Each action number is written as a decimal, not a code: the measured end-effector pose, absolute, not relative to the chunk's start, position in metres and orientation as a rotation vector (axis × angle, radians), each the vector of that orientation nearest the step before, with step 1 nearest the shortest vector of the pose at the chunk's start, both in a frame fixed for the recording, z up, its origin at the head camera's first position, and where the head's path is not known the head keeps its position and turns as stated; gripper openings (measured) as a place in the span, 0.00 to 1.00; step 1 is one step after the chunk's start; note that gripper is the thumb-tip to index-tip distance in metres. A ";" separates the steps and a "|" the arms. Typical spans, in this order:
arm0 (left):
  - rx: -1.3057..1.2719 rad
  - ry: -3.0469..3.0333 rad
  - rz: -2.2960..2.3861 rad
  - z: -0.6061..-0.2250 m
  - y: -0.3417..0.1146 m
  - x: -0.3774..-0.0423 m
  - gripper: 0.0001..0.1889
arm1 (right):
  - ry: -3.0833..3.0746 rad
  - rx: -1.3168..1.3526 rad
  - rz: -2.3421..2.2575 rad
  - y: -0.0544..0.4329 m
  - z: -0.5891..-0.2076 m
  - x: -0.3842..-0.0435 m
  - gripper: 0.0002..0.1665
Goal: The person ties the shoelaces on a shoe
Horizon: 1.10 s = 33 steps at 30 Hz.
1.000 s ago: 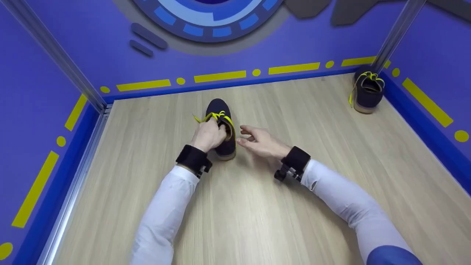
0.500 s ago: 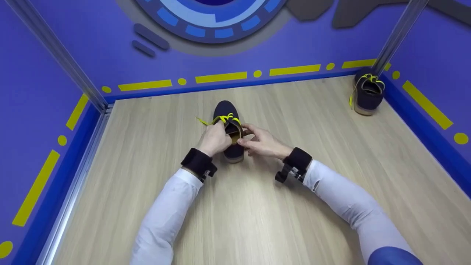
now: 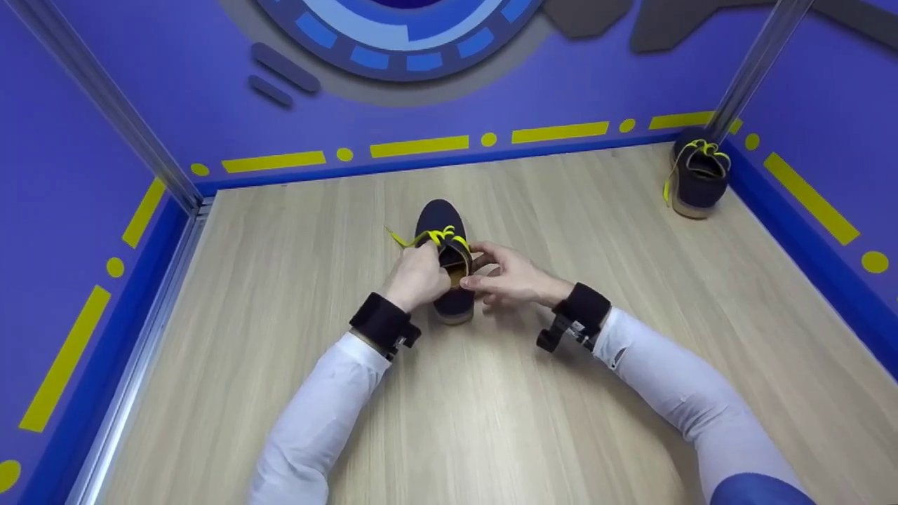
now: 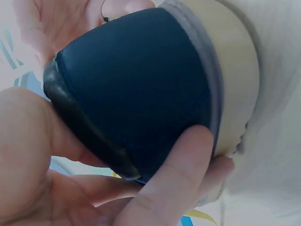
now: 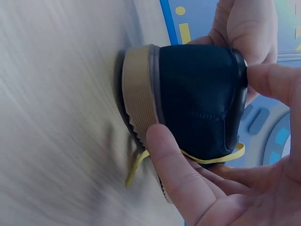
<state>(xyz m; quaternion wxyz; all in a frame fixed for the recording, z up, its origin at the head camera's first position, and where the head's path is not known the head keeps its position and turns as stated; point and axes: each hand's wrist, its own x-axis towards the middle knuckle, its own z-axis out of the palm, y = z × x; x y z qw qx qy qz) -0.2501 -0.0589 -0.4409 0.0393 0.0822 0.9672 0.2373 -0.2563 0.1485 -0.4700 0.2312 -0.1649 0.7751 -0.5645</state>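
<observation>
A dark shoe with yellow laces and a tan sole stands on the wooden floor, toe pointing away from me. My left hand grips its left side, with the thumb over the collar and fingers along the outside. From the right, my right hand holds the other side, thumb at the collar's edge. In the left wrist view the shoe's heel fills the middle. Fingertips of my right hand lie against the lower side near the sole in the right wrist view. One loose lace end trails left.
A matching dark shoe with yellow laces stands in the far right corner. Blue walls with yellow markings enclose the wooden floor at the back, left and right. Metal posts run up the corners.
The shoe has shifted to the right and slightly toward me with my left hand on it. My right hand, apart from it a second ago, now holds its right side.
</observation>
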 end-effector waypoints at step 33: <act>0.494 2.880 0.500 -0.417 -0.052 -0.208 0.10 | 2.341 -0.645 -1.265 0.169 -0.455 -0.233 0.34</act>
